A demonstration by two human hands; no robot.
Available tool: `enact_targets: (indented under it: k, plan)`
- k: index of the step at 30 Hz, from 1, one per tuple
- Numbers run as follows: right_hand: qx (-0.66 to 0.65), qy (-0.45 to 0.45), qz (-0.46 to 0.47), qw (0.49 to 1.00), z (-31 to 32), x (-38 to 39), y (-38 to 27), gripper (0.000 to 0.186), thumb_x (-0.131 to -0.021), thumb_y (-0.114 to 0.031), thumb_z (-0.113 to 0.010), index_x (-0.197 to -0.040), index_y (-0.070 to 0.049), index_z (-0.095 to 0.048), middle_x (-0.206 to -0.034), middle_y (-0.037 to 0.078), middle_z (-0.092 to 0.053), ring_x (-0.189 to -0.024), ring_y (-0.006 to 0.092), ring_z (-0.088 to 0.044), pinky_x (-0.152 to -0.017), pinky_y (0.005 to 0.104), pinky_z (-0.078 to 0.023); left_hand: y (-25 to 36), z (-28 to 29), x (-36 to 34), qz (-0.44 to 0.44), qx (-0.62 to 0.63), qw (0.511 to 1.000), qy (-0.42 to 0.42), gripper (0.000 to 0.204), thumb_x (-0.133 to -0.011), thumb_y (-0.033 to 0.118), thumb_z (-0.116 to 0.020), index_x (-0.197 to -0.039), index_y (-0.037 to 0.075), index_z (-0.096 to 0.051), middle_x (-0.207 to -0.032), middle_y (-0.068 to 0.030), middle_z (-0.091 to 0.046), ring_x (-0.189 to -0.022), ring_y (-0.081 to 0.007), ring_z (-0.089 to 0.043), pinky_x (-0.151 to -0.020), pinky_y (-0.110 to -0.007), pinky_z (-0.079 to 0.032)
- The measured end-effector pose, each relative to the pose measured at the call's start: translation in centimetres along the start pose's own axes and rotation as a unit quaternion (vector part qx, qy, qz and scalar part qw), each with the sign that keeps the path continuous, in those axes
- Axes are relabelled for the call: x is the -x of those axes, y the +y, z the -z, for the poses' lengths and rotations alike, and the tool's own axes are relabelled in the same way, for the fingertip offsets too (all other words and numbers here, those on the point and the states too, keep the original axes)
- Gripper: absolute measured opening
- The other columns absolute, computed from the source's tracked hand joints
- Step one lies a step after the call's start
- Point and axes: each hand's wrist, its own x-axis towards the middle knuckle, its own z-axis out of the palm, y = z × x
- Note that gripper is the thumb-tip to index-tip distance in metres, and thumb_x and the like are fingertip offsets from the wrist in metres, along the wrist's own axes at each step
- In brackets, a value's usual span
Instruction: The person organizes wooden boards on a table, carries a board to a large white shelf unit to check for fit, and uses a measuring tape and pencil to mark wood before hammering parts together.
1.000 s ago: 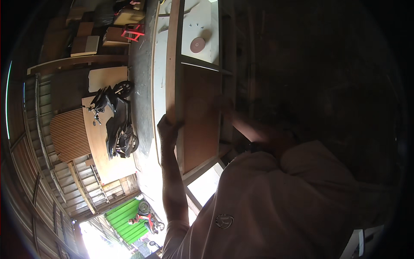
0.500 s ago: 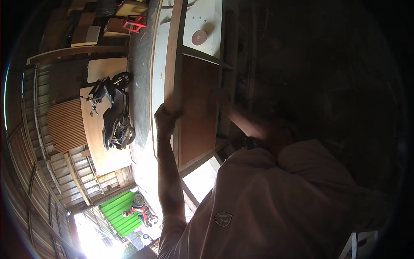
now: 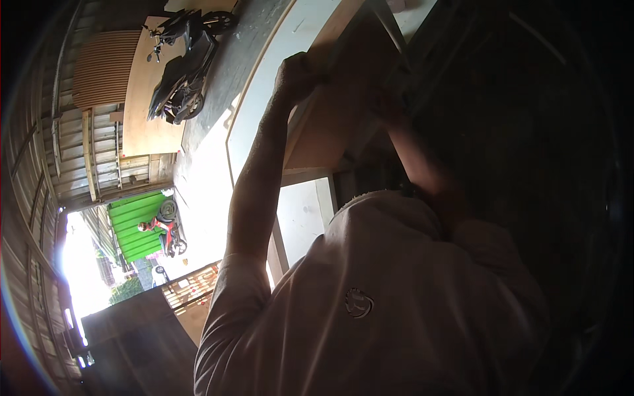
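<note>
My left hand (image 3: 294, 76) is closed round the long wooden beam (image 3: 335, 28) of a frame, beside a white board (image 3: 261, 92) at upper centre. A brown panel (image 3: 320, 142) sits within the frame, right of that hand. My right hand (image 3: 389, 105) is at the far side of the brown panel, in shadow; its fingers are too dim to tell if they are open or closed. Below the brown panel, another pale section (image 3: 300, 211) of the framework shows beside my shirt.
A black motorcycle (image 3: 181, 72) stands against leaning plywood (image 3: 142, 132) on the left, near a slatted panel (image 3: 99, 66). Farther down, a red motorbike (image 3: 165, 228) stands by green corrugated sheeting (image 3: 132, 221) at a bright opening. The right side lies in deep shadow.
The view has swung, so the frame, motorcycles and both hands appear higher in the picture, with the frame slanting right. My left hand stays on the beam.
</note>
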Motion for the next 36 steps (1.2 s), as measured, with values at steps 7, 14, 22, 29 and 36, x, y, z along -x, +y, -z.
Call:
enact_targets:
  k: [7,14,22,29,36]
  plan:
    - [-0.308,0.087,-0.317,0.893,-4.9,3.1,-3.2,0.039,-0.093,-0.023,-0.058,-0.129,-0.006,-0.055,-0.116,0.013,-0.063,-0.103,0.0256,-0.063,-0.085,0.041,-0.056,1.2,0.4,0.5,0.002,-0.088,0.996,-0.004,0.052,-0.061,0.037,-0.084,-0.098,0.003,-0.067,-0.097,-0.0155,-0.069,-0.095,-0.0303,-0.066,-0.083,-0.041,-0.053]
    - [-0.405,0.085,-0.226,0.882,-4.2,1.4,0.0,0.029,-0.088,-0.023,-0.066,-0.113,-0.009,-0.064,-0.09,0.003,-0.065,-0.077,0.014,-0.062,-0.062,0.0291,-0.054,1.8,-0.2,-1.1,-0.029,-0.078,0.996,-0.016,0.052,-0.062,0.039,-0.082,-0.097,0.002,-0.068,-0.098,-0.0164,-0.069,-0.095,-0.0309,-0.066,-0.083,-0.041,-0.053]
    - [-0.402,0.073,-0.216,0.887,-4.6,0.8,1.5,0.031,-0.086,-0.018,-0.065,-0.115,-0.009,-0.063,-0.096,0.004,-0.066,-0.081,0.0158,-0.064,-0.069,0.0326,-0.055,0.6,-0.5,-1.2,-0.032,-0.073,0.997,-0.003,0.053,-0.062,0.042,-0.082,-0.096,0.003,-0.069,-0.095,-0.016,-0.07,-0.092,-0.029,-0.067,-0.082,-0.041,-0.053]
    - [-0.015,0.03,-0.024,0.999,-6.0,2.7,1.2,0.043,-0.085,-0.016,-0.064,-0.126,-0.009,-0.058,-0.114,0.007,-0.061,-0.101,0.0196,-0.059,-0.08,0.0376,-0.055,-1.6,-0.4,-0.8,-0.011,-0.043,0.999,-0.02,0.054,-0.061,0.043,-0.082,-0.095,0.003,-0.069,-0.093,-0.0153,-0.071,-0.089,-0.0279,-0.068,-0.081,-0.04,-0.054]
    - [0.041,0.04,0.016,0.998,-5.4,4.1,-1.2,0.052,-0.082,-0.016,-0.072,-0.13,-0.006,-0.053,-0.114,0.012,-0.062,-0.102,0.024,-0.063,-0.087,0.0377,-0.055,-0.5,-0.3,-0.1,-0.005,0.015,1.0,-0.013,0.047,-0.061,0.037,-0.084,-0.09,0.003,-0.069,-0.085,-0.0124,-0.07,-0.081,-0.0221,-0.066,-0.075,-0.038,-0.053]
